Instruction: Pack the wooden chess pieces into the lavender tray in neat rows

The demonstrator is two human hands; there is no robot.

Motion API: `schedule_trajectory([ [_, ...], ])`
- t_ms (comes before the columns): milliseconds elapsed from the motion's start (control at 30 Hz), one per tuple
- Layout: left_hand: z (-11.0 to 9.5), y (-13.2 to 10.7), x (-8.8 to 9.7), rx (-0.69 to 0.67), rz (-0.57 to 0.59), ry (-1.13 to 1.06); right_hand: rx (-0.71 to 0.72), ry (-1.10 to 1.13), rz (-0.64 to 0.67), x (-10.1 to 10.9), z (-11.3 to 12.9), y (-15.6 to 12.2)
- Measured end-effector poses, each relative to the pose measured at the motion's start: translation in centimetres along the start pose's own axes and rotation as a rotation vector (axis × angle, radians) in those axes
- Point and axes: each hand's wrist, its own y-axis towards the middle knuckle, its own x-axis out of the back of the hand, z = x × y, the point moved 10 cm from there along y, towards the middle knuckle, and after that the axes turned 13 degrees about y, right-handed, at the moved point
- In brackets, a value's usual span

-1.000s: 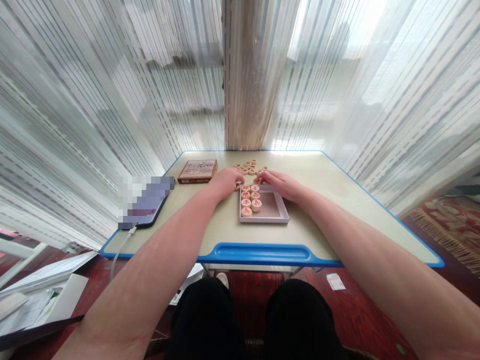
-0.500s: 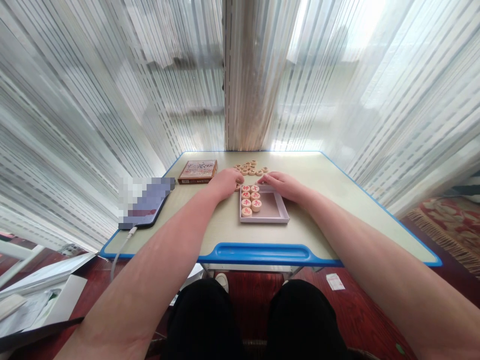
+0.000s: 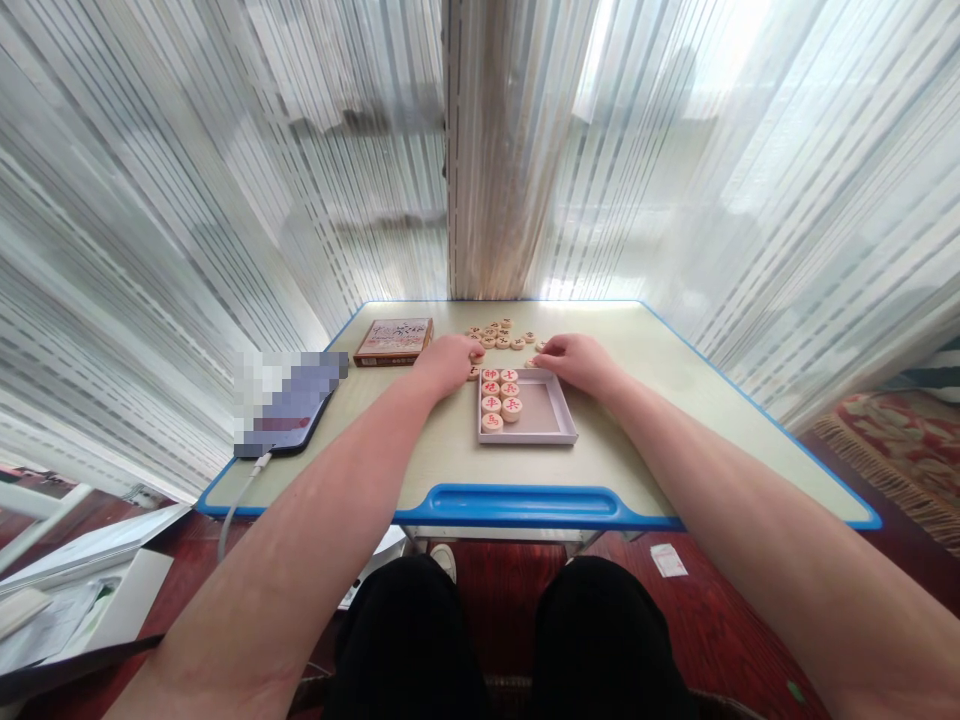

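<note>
Pale table (image 3: 660,345) with blue edging standing before sheer striped curtains (image 3: 225,180), flat printed box (image 3: 395,341) lying at its far left, phone (image 3: 289,405) resting near the left edge, cable (image 3: 238,495) hanging off it, patterned rug (image 3: 911,450) lying on the red floor (image 3: 720,620) at right, paper slip (image 3: 670,561) lying beneath the table.

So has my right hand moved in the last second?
Yes. The right hand has slid rightward along the far edge of the tray, away from the round pieces inside it.

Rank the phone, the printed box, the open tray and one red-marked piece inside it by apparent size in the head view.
1. phone, only slightly ahead
2. open tray
3. printed box, farther away
4. piece
</note>
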Motion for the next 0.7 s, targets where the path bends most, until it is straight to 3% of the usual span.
schedule_trajectory([
  [200,-0.2,0.0,0.5,-0.002,-0.048,-0.056,0.052,0.06,0.036,-0.3,1.0,-0.3],
  [333,0.3,0.0,0.7,0.054,-0.052,-0.117,-0.031,0.128,0.064,-0.3,0.6,-0.5],
  [600,0.8,-0.9,4.6,0.057,-0.354,-0.228,-0.061,0.207,-0.004,0.5,-0.4,-0.2],
  [700,1.0,-0.9,4.8,0.055,-0.388,-0.32,-0.02,0.189,-0.101,1.7,-0.1,-0.5],
])
